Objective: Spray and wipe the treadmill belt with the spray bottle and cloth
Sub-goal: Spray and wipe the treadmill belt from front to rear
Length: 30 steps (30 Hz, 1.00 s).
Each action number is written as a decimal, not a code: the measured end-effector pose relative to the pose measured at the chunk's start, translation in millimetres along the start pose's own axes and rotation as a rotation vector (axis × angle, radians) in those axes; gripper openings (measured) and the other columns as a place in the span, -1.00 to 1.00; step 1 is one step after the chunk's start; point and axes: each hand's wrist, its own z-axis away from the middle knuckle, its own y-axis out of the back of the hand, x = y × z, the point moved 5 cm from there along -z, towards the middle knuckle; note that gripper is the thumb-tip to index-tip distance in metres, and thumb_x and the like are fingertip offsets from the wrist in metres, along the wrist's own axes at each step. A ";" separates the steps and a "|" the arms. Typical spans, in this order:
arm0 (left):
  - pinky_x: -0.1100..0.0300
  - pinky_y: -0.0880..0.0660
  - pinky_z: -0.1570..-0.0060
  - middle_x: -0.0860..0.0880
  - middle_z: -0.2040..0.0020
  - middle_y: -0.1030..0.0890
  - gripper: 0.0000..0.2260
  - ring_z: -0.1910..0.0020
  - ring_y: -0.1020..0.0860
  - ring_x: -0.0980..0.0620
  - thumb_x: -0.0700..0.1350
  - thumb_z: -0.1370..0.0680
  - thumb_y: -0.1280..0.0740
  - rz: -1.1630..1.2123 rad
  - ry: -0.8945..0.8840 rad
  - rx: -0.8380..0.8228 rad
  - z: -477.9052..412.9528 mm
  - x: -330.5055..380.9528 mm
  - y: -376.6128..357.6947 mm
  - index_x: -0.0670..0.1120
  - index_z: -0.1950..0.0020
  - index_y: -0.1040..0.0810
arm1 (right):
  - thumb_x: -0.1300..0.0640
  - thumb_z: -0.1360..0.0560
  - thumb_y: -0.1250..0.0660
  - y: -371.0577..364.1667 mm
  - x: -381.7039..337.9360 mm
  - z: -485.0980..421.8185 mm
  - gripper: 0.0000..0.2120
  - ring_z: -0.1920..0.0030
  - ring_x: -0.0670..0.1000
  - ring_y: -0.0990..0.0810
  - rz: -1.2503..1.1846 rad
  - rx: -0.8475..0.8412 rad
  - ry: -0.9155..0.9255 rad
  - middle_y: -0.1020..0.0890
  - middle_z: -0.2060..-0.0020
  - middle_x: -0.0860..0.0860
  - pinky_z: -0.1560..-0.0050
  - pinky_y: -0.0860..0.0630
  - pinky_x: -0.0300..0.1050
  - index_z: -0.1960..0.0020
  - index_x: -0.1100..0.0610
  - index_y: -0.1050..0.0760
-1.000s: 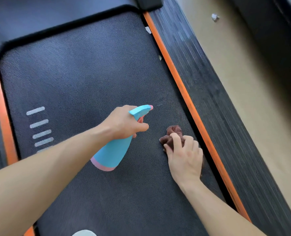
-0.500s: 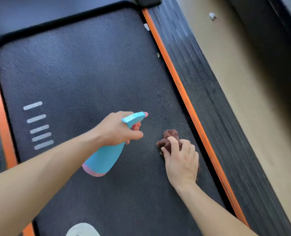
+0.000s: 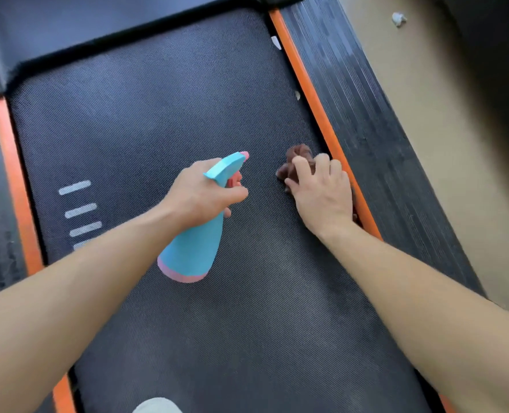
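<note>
The dark textured treadmill belt [image 3: 145,114] fills most of the view. My left hand [image 3: 201,195] grips the neck of a blue spray bottle [image 3: 192,251] with a pink base and pink nozzle tip, held above the belt's middle with the nozzle pointing to the far right. My right hand [image 3: 321,193] presses a bunched brown cloth [image 3: 296,162] onto the belt, with the fingers curled over it, right beside the orange right edge strip [image 3: 309,96]. The hand covers most of the cloth.
A black ribbed side rail [image 3: 366,120] runs along the right, with beige floor [image 3: 444,150] beyond it. An orange strip [image 3: 14,180] borders the left. Several white stripes [image 3: 78,208] mark the belt's left part. Small white scraps [image 3: 276,42] lie by the right strip.
My right hand has slid the cloth forward and right, up against the orange strip. My left hand with the bottle has moved forward a little.
</note>
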 end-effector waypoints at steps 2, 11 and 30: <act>0.10 -0.65 -0.03 0.01 -0.04 -0.74 -0.72 0.32 -0.75 0.02 -0.07 -0.50 -0.51 0.009 0.000 -0.016 -2.1 1.1 -3.1 0.04 -0.21 -0.68 | -0.08 -0.55 -0.37 7.2 15.0 57.5 -0.63 0.10 0.20 -0.44 -0.036 -0.019 -0.027 -0.47 0.00 0.20 0.17 -0.42 0.10 -0.25 0.11 -0.46; 0.14 -0.63 -0.02 0.02 -0.01 -0.73 -0.77 0.32 -0.75 0.04 -0.05 -0.49 -0.50 0.011 0.015 -0.020 -8.9 -7.2 -3.6 0.05 -0.15 -0.68 | -0.10 -0.58 -0.32 -3.0 3.6 -9.9 -0.67 0.06 0.24 -0.49 0.044 0.011 -0.048 -0.50 0.01 0.21 0.11 -0.44 0.13 -0.21 0.11 -0.45; 0.23 -0.59 -0.02 0.06 -0.04 -0.73 -0.75 0.31 -0.75 0.05 -0.05 -0.51 -0.48 0.042 -0.020 -0.033 -17.2 -7.6 0.6 0.08 -0.19 -0.67 | -0.09 -0.57 -0.33 1.7 -1.8 -26.0 -0.69 0.05 0.23 -0.52 0.087 0.044 -0.245 -0.52 0.02 0.19 0.09 -0.47 0.09 -0.14 0.12 -0.48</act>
